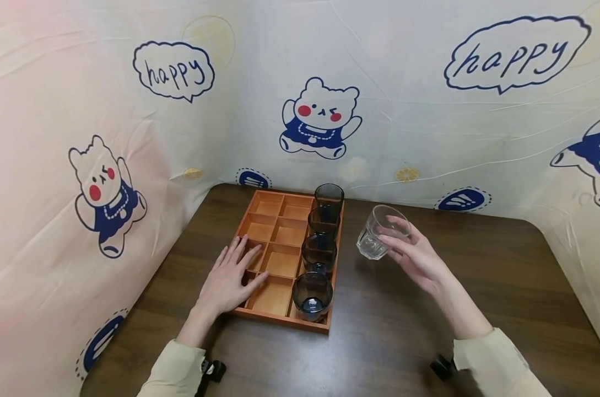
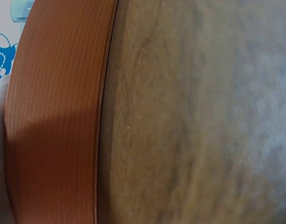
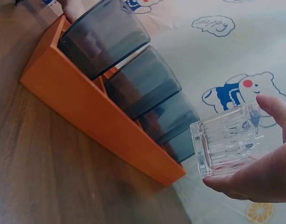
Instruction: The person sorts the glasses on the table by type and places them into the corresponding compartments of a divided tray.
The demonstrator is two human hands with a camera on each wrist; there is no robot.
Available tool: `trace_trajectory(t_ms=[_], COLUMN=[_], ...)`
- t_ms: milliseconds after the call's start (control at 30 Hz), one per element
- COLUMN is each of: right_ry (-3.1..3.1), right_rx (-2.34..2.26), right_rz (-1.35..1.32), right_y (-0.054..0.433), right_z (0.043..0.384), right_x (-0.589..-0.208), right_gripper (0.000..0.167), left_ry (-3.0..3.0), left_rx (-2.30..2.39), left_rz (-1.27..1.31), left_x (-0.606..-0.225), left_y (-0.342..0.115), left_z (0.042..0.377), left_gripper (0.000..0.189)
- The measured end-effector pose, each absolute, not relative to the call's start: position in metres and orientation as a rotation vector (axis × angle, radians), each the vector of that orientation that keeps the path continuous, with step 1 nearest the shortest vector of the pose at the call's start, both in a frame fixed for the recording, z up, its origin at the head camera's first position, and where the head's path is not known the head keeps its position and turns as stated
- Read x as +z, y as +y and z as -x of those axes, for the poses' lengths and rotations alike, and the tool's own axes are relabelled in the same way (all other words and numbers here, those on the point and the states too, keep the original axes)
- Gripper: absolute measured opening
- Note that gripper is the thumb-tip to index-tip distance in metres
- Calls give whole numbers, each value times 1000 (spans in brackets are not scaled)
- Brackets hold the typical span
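Observation:
My right hand (image 1: 421, 259) grips a clear glass tumbler (image 1: 371, 246), tilted, to the right of a divided wooden box (image 1: 285, 322). In the right wrist view the thumb and fingers clasp the ribbed tumbler (image 3: 225, 144) from either side, with its thick base toward the box (image 3: 96, 109). Spread fingers of my left hand (image 1: 224, 282) rest over the left compartments of the box. Several smoky dark glasses (image 1: 312, 300) stand in its right column, one behind another. The left wrist view is mostly filled by the box's orange-brown side wall (image 2: 54, 93).
The box sits on a dark brown wooden table (image 1: 379, 342). A pale printed cloth (image 1: 404, 138) with cartoon bears hangs behind and along the left side. Bare compartments (image 1: 283, 260) show in the middle and back left of the box.

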State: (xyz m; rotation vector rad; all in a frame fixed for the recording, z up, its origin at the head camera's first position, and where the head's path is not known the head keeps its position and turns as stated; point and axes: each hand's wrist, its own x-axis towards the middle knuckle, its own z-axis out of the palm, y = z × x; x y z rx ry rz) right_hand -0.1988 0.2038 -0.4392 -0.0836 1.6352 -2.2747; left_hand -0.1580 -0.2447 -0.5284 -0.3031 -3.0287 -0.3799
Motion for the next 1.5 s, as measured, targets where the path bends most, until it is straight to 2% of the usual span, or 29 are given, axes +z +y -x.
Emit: trace_trajectory(t_ms=[1167,1500], right_ry=[1637,1680], right_rx=[-2238,-2213], right_rz=[105,92], right_y=[172,164], right_z=[233,246], right_x=[-400,-390], right_gripper=[45,55], left_ry=[-3025,-3029], left_rx=[-385,-390], left_rz=[308,308], left_x=[-526,-528], left_y=[-246,-246], left_z=[158,158], left_gripper=[85,86])
